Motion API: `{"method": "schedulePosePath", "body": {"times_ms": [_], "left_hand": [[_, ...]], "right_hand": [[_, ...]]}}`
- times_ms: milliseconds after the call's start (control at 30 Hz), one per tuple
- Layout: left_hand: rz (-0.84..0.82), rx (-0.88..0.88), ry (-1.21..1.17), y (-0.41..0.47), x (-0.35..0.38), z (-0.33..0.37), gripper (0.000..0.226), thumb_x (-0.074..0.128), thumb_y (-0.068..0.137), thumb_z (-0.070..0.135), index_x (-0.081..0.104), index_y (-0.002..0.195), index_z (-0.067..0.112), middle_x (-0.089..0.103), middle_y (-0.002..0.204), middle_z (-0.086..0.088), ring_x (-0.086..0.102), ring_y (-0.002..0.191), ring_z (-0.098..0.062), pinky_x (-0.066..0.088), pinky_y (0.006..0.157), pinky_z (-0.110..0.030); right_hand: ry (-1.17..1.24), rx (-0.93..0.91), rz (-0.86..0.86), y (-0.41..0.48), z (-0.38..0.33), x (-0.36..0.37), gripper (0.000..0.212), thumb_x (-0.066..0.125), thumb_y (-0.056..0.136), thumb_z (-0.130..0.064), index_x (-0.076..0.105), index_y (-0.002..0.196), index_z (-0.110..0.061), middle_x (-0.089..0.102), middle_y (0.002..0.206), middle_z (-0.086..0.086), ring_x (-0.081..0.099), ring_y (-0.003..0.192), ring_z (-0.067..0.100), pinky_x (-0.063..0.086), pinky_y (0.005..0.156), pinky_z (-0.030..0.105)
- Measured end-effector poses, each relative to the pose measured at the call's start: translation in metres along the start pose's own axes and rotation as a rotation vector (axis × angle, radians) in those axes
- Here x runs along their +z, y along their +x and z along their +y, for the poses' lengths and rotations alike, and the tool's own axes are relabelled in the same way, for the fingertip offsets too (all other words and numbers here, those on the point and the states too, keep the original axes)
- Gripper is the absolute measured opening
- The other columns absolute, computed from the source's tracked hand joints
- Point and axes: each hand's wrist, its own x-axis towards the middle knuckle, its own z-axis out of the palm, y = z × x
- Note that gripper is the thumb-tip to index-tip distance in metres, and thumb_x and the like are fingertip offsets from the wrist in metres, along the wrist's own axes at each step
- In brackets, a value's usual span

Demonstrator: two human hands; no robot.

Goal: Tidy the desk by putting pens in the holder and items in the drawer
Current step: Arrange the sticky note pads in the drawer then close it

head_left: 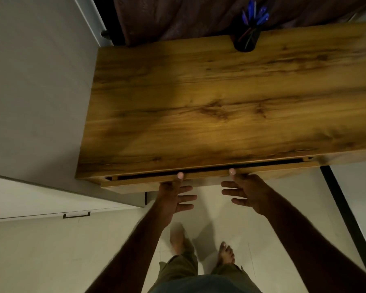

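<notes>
With our left hand (173, 194) and right hand (248, 192) spread wide and empty, thumbs on the nearly shut drawer (199, 179) at the desk's near edge, uneven pushing could jam it askew.

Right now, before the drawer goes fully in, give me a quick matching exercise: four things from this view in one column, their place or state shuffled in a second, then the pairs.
Things:
1. pen holder
2. drawer
3. left hand
4. right hand

Place or state:
A. open a narrow gap under the desk's front edge
B. thumb on the drawer front, on the side nearer the desk's right leg
C. at the desk's far edge, blue pens standing in it
D. thumb on the drawer front, on the side nearer the white cabinet

Pairs: 1-C, 2-A, 3-D, 4-B
</notes>
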Motion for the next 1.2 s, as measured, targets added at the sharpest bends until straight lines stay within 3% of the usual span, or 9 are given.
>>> {"method": "schedulePosePath", "body": {"times_ms": [133,267,500,833,1000,1200], "left_hand": [[-0.036,0.019,-0.045,0.007,-0.003,0.005,0.045,0.063,0.091,0.039,0.058,0.129,0.014,0.069,0.124,-0.011,0.071,0.105,-0.03,0.059,0.083,-0.049],[-0.056,0.042,-0.007,0.014,-0.007,0.006,0.033,0.068,0.091,0.012,0.059,0.122,0.016,0.068,0.127,-0.006,0.07,0.108,-0.027,0.058,0.087,-0.053],[-0.049,0.028,-0.021,0.024,-0.008,0.017,0.032,0.066,0.091,0.0,0.06,0.121,0.008,0.068,0.126,-0.011,0.07,0.108,-0.03,0.058,0.085,-0.051],[-0.036,-0.005,-0.012,0.032,-0.007,0.025,0.039,0.066,0.089,-0.002,0.057,0.126,0.007,0.067,0.127,-0.011,0.069,0.109,-0.031,0.058,0.083,-0.051],[-0.046,-0.011,0.043,0.022,-0.007,0.028,0.038,0.064,0.091,0.001,0.055,0.127,0.008,0.065,0.129,-0.012,0.069,0.109,-0.03,0.058,0.084,-0.053],[-0.013,-0.023,0.23,-0.006,0.011,0.028,0.035,0.061,0.095,0.008,0.046,0.126,0.015,0.07,0.118,-0.012,0.073,0.097,-0.03,0.059,0.084,-0.052]], "right_hand": [[-0.006,-0.008,-0.087,0.006,-0.006,-0.002,0.03,0.06,0.1,-0.037,0.064,0.123,-0.02,0.076,0.117,0.0,0.075,0.103,0.019,0.055,0.088,0.042],[-0.08,-0.036,-0.112,0.009,-0.011,0.001,0.028,0.067,0.096,-0.017,0.063,0.123,-0.017,0.076,0.117,-0.001,0.074,0.104,0.018,0.054,0.093,0.043],[-0.058,-0.02,-0.081,0.014,-0.022,0.005,0.03,0.068,0.093,-0.009,0.063,0.122,-0.014,0.076,0.115,0.001,0.075,0.101,0.02,0.053,0.091,0.043],[-0.023,-0.068,-0.07,0.02,-0.028,0.009,0.031,0.068,0.092,-0.008,0.063,0.121,-0.019,0.077,0.114,-0.001,0.075,0.102,0.021,0.052,0.095,0.047],[-0.107,-0.015,-0.022,0.019,-0.023,0.007,0.022,0.062,0.098,-0.013,0.061,0.119,-0.015,0.077,0.112,0.002,0.076,0.096,0.02,0.055,0.088,0.044],[-0.266,0.015,0.041,0.007,-0.014,0.014,0.053,0.071,0.092,-0.017,0.047,0.139,-0.013,0.077,0.101,0.005,0.076,0.087,0.024,0.052,0.071,0.034]]}}
